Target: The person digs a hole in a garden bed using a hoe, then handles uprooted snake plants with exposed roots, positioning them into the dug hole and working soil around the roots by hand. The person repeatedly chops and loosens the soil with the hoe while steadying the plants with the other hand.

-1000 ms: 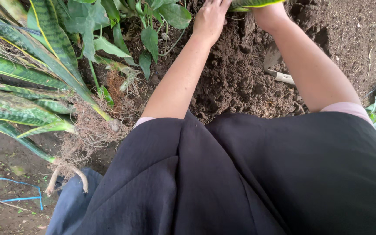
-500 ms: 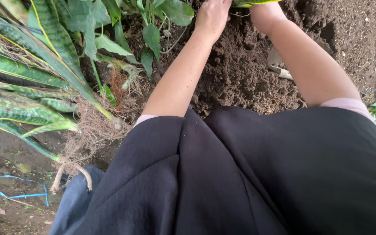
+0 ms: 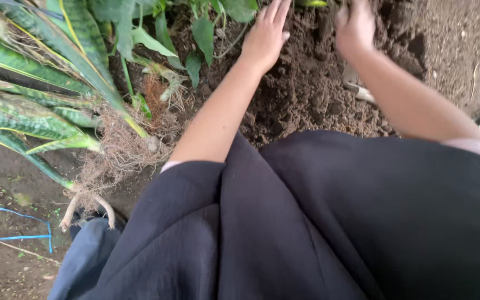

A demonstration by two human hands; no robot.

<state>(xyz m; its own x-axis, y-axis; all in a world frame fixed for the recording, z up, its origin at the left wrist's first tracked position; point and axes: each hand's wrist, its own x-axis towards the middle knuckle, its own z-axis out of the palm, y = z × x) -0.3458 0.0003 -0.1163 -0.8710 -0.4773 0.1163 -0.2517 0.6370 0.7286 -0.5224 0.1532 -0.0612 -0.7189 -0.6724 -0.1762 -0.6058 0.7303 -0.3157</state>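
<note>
My left hand (image 3: 265, 34) lies flat on the dark loose soil (image 3: 306, 94), fingers stretched out toward the green leafy plant (image 3: 206, 28) at the top. My right hand (image 3: 354, 25) is blurred and rests on the soil mound further right, fingers curled; I cannot tell whether it grips anything. A yellow-green leaf tip (image 3: 312, 3) shows at the top edge between the two hands. A pale tool handle (image 3: 359, 89) sticks out of the soil below my right wrist.
Uprooted striped sword-shaped plants (image 3: 34, 105) with tangled bare roots (image 3: 118, 150) lie at the left. A blue cord (image 3: 12, 225) lies on the bare ground at lower left. My dark garment (image 3: 318, 222) fills the lower frame.
Both hands now sit lower in the view. My right hand has come away from the yellow-green leaf, which now shows to its left.
</note>
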